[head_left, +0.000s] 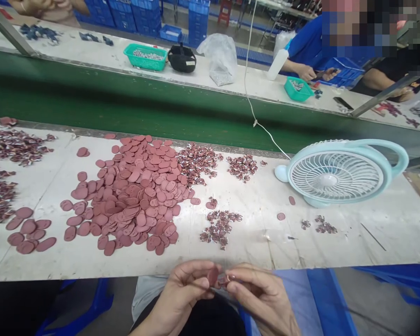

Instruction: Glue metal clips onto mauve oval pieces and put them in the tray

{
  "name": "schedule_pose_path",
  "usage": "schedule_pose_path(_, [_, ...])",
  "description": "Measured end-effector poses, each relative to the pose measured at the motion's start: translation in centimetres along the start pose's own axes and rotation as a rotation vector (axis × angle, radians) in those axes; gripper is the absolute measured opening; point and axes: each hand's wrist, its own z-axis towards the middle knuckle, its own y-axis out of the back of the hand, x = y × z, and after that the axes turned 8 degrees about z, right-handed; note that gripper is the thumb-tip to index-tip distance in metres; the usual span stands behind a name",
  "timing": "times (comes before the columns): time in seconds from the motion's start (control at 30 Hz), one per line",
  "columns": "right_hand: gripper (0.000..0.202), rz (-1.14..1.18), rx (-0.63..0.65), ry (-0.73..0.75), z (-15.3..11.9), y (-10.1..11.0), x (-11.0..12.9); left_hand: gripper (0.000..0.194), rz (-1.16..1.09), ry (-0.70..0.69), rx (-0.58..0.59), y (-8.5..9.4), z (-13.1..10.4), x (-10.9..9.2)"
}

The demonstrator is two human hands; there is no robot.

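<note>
Disc (213, 276), dull red and oval, up on edge just short of the near edge of the desk (255, 252), pinched between thumb and fingers of the left hand (187, 290). Right hand (261, 293) close on its right, thumb and forefinger pinching a small part (227, 279), dark red; whether part and disc touch, cannot tell. On the desk, left of middle, broad heap (136, 200) of like discs, overlapping; fewer in a group (30, 233) at near left. Small parts in piles: far left (19, 145), far middle (198, 162), a near cluster (220, 228) right of the heap. Pale blue fan (336, 172) at far right, white cord (247, 84) running to it; thin rod (373, 236) lying nearer. Beyond a green strip (126, 105), far desk (91, 51): two green baskets (145, 58), clear bag (223, 65), white bottle (277, 64), a co-worker's blue sleeve (304, 43) at right.
</note>
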Motion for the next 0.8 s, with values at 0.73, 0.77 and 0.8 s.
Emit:
schedule_pose_path(0.73, [0.015,0.056,-0.081,-0.103,-1.2,-0.9,-4.2,0.042,0.058,-0.101,0.041,0.6,0.9,1.3])
schedule_pose_path(0.77, [0.015,0.034,-0.088,-0.090,-1.1,-0.9,-4.2,0.042,0.052,-0.112,0.038,0.5,0.9,1.3])
schedule_pose_path(0.8, [0.016,0.016,-0.090,-0.100,-1.1,-0.9,-4.1,0.042,0.047,-0.124,0.043,0.5,0.9,1.3])
